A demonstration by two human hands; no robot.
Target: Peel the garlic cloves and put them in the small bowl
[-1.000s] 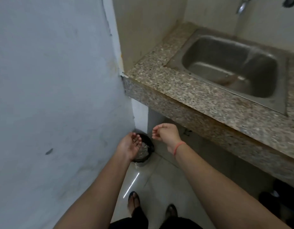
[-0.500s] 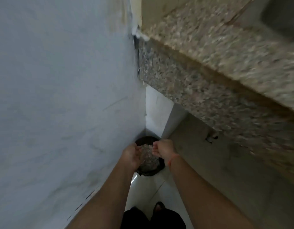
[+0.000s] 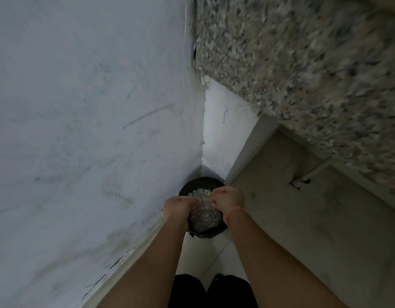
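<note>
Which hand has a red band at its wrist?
The right hand: a thin red band circles its wrist, while the left hand has a bare wrist.

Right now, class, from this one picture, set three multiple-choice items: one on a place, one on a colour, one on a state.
1. Where is the black bin?
A on the counter
B on the floor, in the corner
C in a sink

2. The band on the right wrist is:
A red
B blue
C green

3. The bin is:
A empty
B lidded
C holding pale scraps

Answers: B, it stands on floor tiles in the corner; A, the band shows red; C, scraps lie heaped inside the open top.
</note>
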